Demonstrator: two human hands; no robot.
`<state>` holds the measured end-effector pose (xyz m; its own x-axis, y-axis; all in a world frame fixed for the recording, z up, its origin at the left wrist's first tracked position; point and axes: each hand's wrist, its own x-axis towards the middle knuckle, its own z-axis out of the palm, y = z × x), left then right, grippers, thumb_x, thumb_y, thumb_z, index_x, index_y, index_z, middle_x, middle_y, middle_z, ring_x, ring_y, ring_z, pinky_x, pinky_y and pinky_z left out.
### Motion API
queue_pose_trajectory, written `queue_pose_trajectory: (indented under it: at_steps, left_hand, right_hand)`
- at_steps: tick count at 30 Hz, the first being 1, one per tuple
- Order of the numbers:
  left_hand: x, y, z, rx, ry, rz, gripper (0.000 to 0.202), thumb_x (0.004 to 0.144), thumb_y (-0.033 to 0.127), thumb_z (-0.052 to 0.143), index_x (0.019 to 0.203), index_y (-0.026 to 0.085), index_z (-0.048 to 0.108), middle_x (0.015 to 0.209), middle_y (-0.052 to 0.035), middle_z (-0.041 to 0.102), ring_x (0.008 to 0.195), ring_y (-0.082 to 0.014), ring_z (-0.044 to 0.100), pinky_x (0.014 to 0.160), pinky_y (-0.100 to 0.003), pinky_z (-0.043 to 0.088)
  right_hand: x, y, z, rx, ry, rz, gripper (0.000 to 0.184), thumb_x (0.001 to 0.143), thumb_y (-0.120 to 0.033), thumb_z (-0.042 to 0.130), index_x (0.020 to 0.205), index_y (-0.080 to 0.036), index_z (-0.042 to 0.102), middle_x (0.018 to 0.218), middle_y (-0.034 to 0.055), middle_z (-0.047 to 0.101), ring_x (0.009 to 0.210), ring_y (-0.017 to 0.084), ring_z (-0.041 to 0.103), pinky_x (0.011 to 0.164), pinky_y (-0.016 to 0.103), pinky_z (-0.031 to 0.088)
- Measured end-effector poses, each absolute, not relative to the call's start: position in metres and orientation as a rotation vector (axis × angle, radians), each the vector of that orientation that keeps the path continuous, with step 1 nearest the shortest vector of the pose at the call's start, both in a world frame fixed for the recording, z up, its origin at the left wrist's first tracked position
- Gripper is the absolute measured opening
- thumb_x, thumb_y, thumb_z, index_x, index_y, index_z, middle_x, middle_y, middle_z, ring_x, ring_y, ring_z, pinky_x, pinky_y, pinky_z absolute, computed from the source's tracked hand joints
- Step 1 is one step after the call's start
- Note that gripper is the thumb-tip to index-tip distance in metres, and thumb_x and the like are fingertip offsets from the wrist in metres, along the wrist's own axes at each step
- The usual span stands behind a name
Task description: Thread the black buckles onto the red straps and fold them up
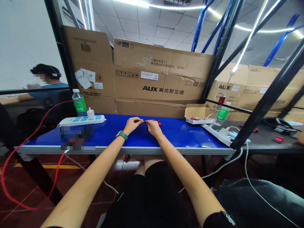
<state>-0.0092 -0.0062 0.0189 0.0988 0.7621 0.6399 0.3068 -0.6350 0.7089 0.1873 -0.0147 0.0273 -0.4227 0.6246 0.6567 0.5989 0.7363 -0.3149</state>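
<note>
My left hand (133,124), with a green-strapped watch (123,135) on its wrist, is closed in a pinch over the blue tabletop (111,133). Fingertip to fingertip with it, my right hand (153,128) is closed too. A tiny dark reddish bit shows where the fingers meet, too small to name. Just behind my right hand, a small red item (159,123) with dark parts lies on the table, partly covered by that hand.
A white power strip (82,120) and a water bottle (79,103) stand at the left, with a red cable (45,115) looping off the edge. An open small carton (198,114) sits back right beside another power strip (217,134). Cardboard (163,79) walls the back. A person (48,85) sits far left.
</note>
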Motion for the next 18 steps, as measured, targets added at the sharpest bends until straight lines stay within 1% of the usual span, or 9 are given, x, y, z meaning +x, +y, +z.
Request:
queue_pose_trajectory:
  at_steps: [2, 5, 9, 14, 16, 18]
  left_hand:
    - [-0.009, -0.006, 0.018, 1.980, 1.031, 1.544, 0.041, 0.078, 0.056, 0.075, 0.087, 0.016, 0.077, 0.092, -0.0102, 0.079, 0.086, -0.0249, 0.073, 0.083, -0.035, 0.056]
    - [-0.009, -0.006, 0.018, 1.967, 1.003, 1.524, 0.043, 0.077, 0.057, 0.076, 0.090, 0.016, 0.077, 0.096, -0.0111, 0.079, 0.088, -0.0253, 0.073, 0.085, -0.037, 0.057]
    - [-0.007, -0.007, 0.019, 1.961, 0.933, 1.519, 0.046, 0.076, 0.057, 0.077, 0.096, 0.015, 0.078, 0.099, -0.0121, 0.078, 0.092, -0.0262, 0.073, 0.088, -0.039, 0.057]
    - [-0.005, -0.009, 0.019, 2.008, 0.926, 1.456, 0.048, 0.075, 0.058, 0.077, 0.097, 0.015, 0.077, 0.099, -0.0114, 0.078, 0.089, -0.0253, 0.072, 0.085, -0.037, 0.057]
    - [-0.004, -0.011, 0.019, 2.047, 0.937, 1.416, 0.048, 0.077, 0.059, 0.075, 0.098, 0.015, 0.077, 0.099, -0.0104, 0.078, 0.090, -0.0250, 0.072, 0.085, -0.036, 0.057]
    - [-0.003, -0.012, 0.020, 2.091, 0.942, 1.391, 0.049, 0.083, 0.061, 0.067, 0.097, 0.016, 0.077, 0.101, -0.0097, 0.078, 0.095, -0.0251, 0.070, 0.087, -0.036, 0.057]
  right_hand:
    - [0.187, -0.016, 0.026, -0.921, -2.128, -0.001, 0.031, 0.099, -0.016, 0.048, 0.114, -0.018, 0.075, 0.109, 0.0121, 0.076, 0.100, 0.024, 0.070, 0.095, 0.032, 0.048]
    - [0.187, -0.017, 0.025, -0.949, -2.134, -0.055, 0.029, 0.100, -0.019, 0.048, 0.111, -0.018, 0.075, 0.106, 0.0127, 0.076, 0.097, 0.023, 0.070, 0.091, 0.030, 0.048]
    - [0.187, -0.021, 0.026, -1.032, -2.164, -0.167, 0.028, 0.101, -0.020, 0.047, 0.107, -0.017, 0.074, 0.101, 0.0125, 0.076, 0.091, 0.022, 0.070, 0.084, 0.028, 0.046]
    - [0.184, -0.026, 0.029, -1.140, -2.196, -0.315, 0.027, 0.099, -0.018, 0.045, 0.094, -0.015, 0.072, 0.092, 0.0135, 0.076, 0.083, 0.023, 0.070, 0.075, 0.028, 0.044]
    - [0.184, -0.028, 0.028, -1.173, -2.208, -0.349, 0.025, 0.097, -0.016, 0.047, 0.093, -0.015, 0.072, 0.091, 0.0147, 0.076, 0.080, 0.023, 0.069, 0.073, 0.028, 0.043]
    - [0.183, -0.029, 0.028, -1.188, -2.226, -0.365, 0.023, 0.096, -0.016, 0.049, 0.094, -0.014, 0.072, 0.091, 0.0159, 0.076, 0.078, 0.024, 0.069, 0.072, 0.028, 0.043]
